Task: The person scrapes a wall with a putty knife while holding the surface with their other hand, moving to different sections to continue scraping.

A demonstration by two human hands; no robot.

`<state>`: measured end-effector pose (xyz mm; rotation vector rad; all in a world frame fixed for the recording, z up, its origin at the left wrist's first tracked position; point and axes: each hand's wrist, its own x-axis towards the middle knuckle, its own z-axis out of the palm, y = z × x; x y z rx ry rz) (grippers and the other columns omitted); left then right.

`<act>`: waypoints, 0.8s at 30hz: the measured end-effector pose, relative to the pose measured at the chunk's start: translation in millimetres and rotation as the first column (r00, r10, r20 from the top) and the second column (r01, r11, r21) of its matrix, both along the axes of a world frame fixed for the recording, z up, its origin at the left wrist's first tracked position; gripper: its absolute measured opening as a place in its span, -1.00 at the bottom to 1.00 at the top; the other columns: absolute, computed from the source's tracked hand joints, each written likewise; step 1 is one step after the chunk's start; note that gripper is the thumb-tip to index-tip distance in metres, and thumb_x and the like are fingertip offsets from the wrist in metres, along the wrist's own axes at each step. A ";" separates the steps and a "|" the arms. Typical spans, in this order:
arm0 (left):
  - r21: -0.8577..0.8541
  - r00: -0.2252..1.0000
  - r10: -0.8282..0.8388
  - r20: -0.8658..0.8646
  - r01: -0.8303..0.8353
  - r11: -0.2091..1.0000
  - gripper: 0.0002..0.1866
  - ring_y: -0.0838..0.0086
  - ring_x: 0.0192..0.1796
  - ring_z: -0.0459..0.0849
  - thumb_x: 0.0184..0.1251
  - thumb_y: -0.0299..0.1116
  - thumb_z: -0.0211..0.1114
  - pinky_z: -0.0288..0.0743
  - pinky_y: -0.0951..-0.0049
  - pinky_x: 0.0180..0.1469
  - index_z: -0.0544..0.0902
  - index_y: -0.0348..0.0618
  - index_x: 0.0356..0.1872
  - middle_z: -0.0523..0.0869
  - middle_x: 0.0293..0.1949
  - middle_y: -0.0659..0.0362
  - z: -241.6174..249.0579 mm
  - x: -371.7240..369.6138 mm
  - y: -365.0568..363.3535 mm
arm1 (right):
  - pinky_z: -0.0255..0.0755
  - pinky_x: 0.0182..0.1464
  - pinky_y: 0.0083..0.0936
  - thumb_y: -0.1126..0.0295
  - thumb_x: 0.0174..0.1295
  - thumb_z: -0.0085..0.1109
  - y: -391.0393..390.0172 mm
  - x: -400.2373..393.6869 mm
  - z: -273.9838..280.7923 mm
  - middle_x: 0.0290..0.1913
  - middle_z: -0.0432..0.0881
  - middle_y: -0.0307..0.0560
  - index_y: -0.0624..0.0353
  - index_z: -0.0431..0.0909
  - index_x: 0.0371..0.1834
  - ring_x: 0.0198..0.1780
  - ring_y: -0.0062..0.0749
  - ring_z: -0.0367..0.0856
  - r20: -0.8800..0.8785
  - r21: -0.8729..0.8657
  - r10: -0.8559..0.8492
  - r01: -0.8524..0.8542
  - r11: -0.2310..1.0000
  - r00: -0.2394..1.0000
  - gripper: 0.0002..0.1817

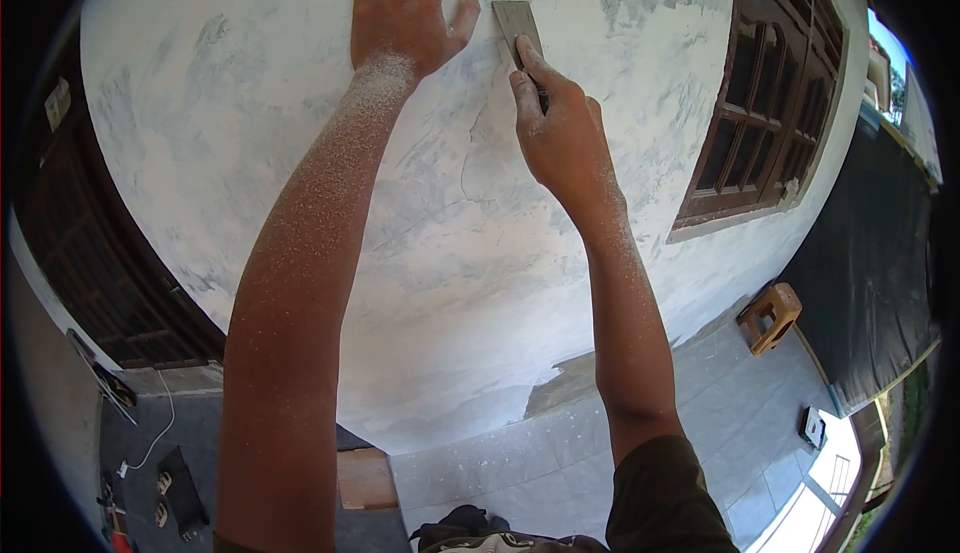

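My left hand lies flat on the white, patchy wall at the top of the view, fingers spread and dusted with pale powder. Just right of it, my right hand grips a putty knife by its handle. The flat metal blade points up and rests against the wall. A thin crack or ragged plaster edge runs below the blade. White dust covers both forearms, most thickly near the left wrist.
A brown framed window is set in the wall at right. Dark wooden doors stand at left. On the tiled floor are a brown plastic stool, a small box and a white cable. A black sheet hangs at far right.
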<state>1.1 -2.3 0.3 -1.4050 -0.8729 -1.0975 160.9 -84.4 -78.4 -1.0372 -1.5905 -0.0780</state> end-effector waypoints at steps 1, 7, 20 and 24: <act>-0.024 1.000 0.002 0.006 -0.002 1.000 -0.31 0.20 0.65 -0.02 0.39 -0.01 0.15 -0.22 -0.04 0.64 0.35 -0.06 0.49 0.11 0.61 -0.02 0.5 -0.2 -0.7 | 0.66 -0.07 -0.15 0.31 0.51 0.00 -1.2 -0.3 -2.5 -0.26 0.74 0.30 0.24 0.49 0.36 -0.24 0.06 0.79 0.026 0.011 -0.012 0.011 1.000 1.000 -0.57; -0.024 1.000 -0.016 0.007 0.016 1.000 -0.34 0.19 0.65 0.01 0.41 -0.03 0.15 -0.20 -0.07 0.63 0.37 -0.03 0.48 0.14 0.59 -0.03 -0.8 0.4 0.3 | 0.64 -0.03 -0.13 0.34 0.51 0.00 -2.7 -6.4 23.7 -0.27 0.74 0.32 0.23 0.49 0.36 -0.21 0.11 0.79 -0.031 -0.013 -0.008 0.008 1.000 0.999 -0.58; -0.019 0.988 -0.133 -0.075 0.132 0.991 -0.51 0.20 0.62 0.10 0.45 -0.16 0.12 -0.16 -0.10 0.62 0.55 -0.01 0.35 0.27 0.54 0.02 -2.9 -4.9 2.6 | 0.66 -0.11 -0.18 0.35 0.50 -0.03 -3.5 -20.3 6.5 -0.26 0.74 0.34 0.23 0.50 0.36 -0.29 0.02 0.79 -0.031 0.062 -0.045 0.047 0.997 0.999 -0.58; -0.020 0.985 -0.155 -0.075 0.154 0.988 -0.52 0.21 0.62 0.09 0.48 -0.15 0.09 -0.17 -0.09 0.62 0.54 -0.01 0.36 0.26 0.55 0.03 -1.1 -4.8 2.8 | 0.67 -0.10 -0.18 0.34 0.50 -0.01 0.1 -17.3 15.7 -0.25 0.74 0.33 0.23 0.50 0.36 -0.27 0.02 0.80 -0.038 0.007 -0.027 0.028 1.000 0.999 -0.58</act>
